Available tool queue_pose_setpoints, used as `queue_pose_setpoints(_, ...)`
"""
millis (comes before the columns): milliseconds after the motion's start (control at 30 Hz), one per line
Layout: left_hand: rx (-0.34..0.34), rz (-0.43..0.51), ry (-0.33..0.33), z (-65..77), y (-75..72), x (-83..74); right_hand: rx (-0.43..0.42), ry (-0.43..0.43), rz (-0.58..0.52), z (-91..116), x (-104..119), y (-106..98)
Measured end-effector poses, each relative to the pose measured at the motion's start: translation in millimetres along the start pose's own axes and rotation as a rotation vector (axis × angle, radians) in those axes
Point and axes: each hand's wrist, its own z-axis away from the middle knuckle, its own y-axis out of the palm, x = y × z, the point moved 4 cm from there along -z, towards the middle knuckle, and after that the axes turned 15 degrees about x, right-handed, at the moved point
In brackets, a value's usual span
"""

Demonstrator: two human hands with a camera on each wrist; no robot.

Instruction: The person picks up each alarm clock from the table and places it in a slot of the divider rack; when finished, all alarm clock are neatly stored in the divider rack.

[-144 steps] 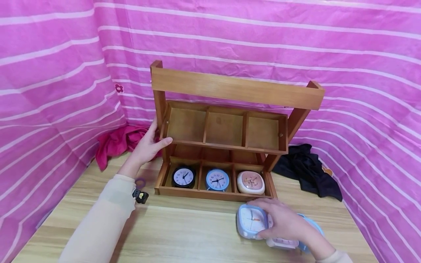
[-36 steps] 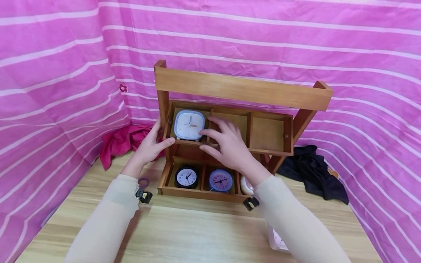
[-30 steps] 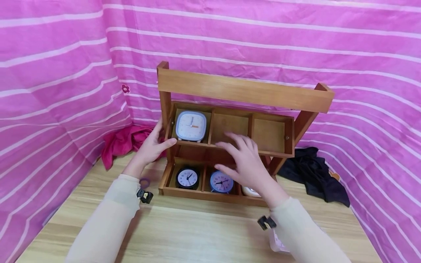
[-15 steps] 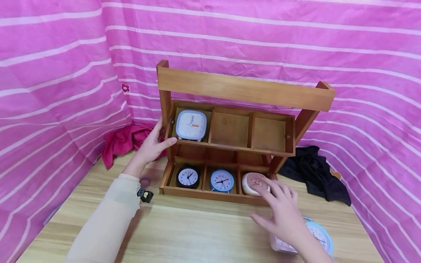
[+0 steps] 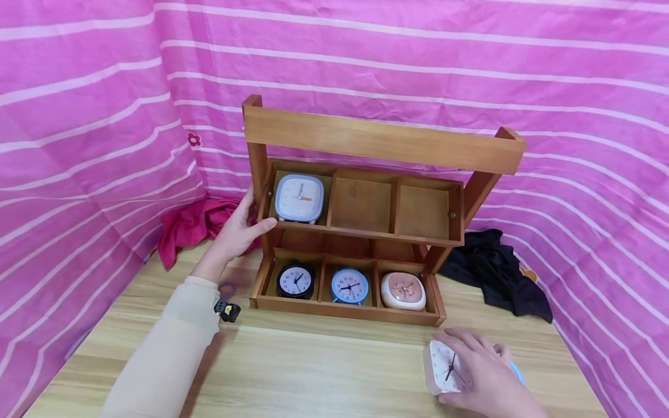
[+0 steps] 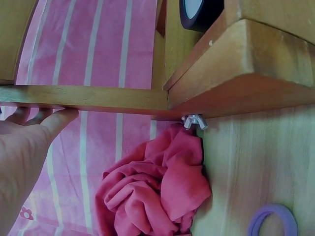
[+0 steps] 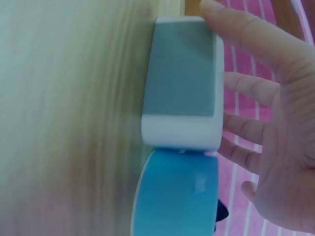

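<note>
A two-tier wooden display rack (image 5: 381, 137) stands on the table. My left hand (image 5: 232, 235) grips its left side, thumb at the upper tray's front corner and fingers behind the side post (image 6: 113, 100). A square blue alarm clock (image 5: 299, 198) sits in the upper left compartment. Below stand a black alarm clock (image 5: 295, 281), a round blue one (image 5: 349, 285) and a white-and-brown one (image 5: 403, 291). At the right front, my right hand (image 5: 483, 374) holds a pale pink square alarm clock (image 5: 443, 367) by its edges. Beside that clock is a light-blue one (image 7: 177, 194), mostly hidden in the head view.
Red cloth (image 5: 195, 223) lies behind my left hand, black cloth (image 5: 499, 276) right of the rack. A purple ring (image 5: 227, 289) rests near my left wrist. Pink striped curtain (image 5: 334, 69) encloses the table's back and sides. Bare wood (image 5: 308, 366) shows before the rack.
The square blue clock went from the table into the upper left compartment. My right hand let go of it, moved back down to the right and took hold of the pale pink clock.
</note>
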Motion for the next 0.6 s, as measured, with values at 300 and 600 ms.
queue_pose_setpoints(300, 0.0, -0.004, -0.011, -0.4, 0.2, 0.4, 0.046, 0.037, -0.03, 2, -8, 5)
queue_pose_setpoints(600, -0.002, 0.0, -0.018, 0.2, -0.2, 0.8, -0.066, -0.073, 0.029, -8, 3, -13)
